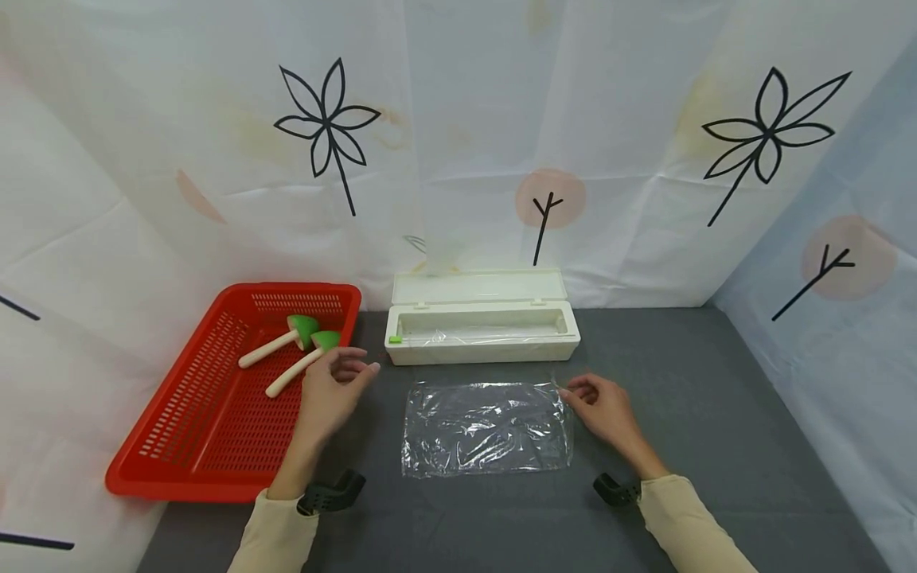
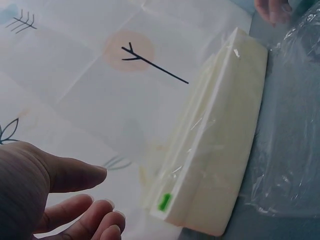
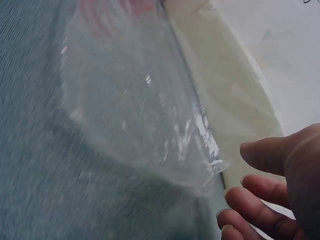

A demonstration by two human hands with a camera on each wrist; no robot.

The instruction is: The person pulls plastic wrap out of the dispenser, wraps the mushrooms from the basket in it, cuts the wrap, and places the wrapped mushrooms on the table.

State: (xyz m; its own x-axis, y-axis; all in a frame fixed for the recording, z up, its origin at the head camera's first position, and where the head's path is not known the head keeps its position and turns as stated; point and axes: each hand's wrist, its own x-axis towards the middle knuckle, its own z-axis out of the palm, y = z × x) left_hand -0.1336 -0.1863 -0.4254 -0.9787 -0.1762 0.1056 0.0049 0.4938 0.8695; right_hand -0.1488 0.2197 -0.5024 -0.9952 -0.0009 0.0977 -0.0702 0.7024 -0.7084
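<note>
My left grip (image 1: 332, 394) and right grip (image 1: 603, 410) gape loosely, empty; the clear plastic film (image 1: 487, 438) lies on the desk (image 1: 716, 414) before the cling-film dispenser (image 1: 483, 353); likely light, limp, slippery; I'd pinch its far corners.

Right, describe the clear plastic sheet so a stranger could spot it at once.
On the grey table, find the open white box. The clear plastic sheet lies in front, beside the right hand: flat, crinkled and see-through, unlike the opaque box and red basket.
</note>
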